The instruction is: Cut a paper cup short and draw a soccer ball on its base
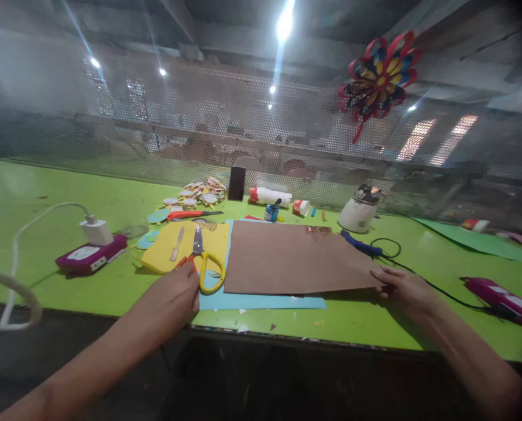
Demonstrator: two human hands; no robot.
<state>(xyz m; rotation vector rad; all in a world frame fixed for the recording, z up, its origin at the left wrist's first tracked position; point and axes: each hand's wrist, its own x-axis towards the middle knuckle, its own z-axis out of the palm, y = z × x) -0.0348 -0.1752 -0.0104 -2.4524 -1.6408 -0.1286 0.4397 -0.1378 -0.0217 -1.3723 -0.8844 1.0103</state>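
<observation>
A brown sheet of paper (pixel 291 257) lies flat on a light blue sheet (pixel 261 301) on the green table (pixel 45 193). My right hand (pixel 404 286) pinches the brown sheet's near right corner. My left hand (pixel 175 295) rests curled beside the yellow-handled scissors (pixel 206 266), touching their orange part; I cannot make out whether it grips them. The scissors lie partly on a yellow sheet (pixel 173 242), next to a small pale stick (pixel 177 244).
A purple device (pixel 89 256) with a white charger and cable sits at the left, another purple device (pixel 502 298) at the right. Paper cut-outs (pixel 197 193), an orange knife (pixel 191 214), a dark box (pixel 237 183), glue items, a white pot (pixel 358 210) and a black cable stand behind. A paper flower (pixel 379 76) hangs on mesh.
</observation>
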